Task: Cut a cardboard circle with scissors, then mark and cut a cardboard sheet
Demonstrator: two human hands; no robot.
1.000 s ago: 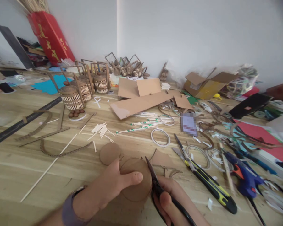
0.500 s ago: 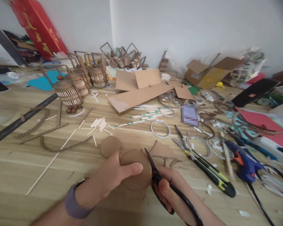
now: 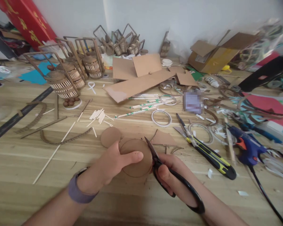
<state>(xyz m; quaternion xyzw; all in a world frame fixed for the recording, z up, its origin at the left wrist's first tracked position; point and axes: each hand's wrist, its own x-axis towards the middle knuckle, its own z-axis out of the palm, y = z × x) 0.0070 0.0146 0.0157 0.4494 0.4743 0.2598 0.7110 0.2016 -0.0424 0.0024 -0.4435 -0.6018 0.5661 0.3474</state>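
Note:
My left hand (image 3: 116,163) grips a piece of cardboard (image 3: 134,163) marked with a drawn circle, its thumb lying flat on top and the fingers hidden underneath. In my right hand (image 3: 172,169) is a pair of black-handled scissors (image 3: 157,160), with the blades at the right edge of the drawn circle. Just beyond my left hand lies a smaller cut cardboard disc (image 3: 110,137). Cardboard offcuts (image 3: 162,138) rest on the table behind the scissors' tip.
A yellow-black utility knife (image 3: 209,155) and a blue glue gun (image 3: 246,144) with its cord lie at right. Tape rolls (image 3: 161,118), short sticks (image 3: 99,116) and cardboard sheets (image 3: 139,81) are ahead. Small lidded baskets (image 3: 62,83) stand at back left, an open carton (image 3: 220,53) at back right.
The camera view has tilted down, so the table things appear higher. The cardboard and scissors keep nearly the same position relative to each other; the blades remain at the circle's right edge.

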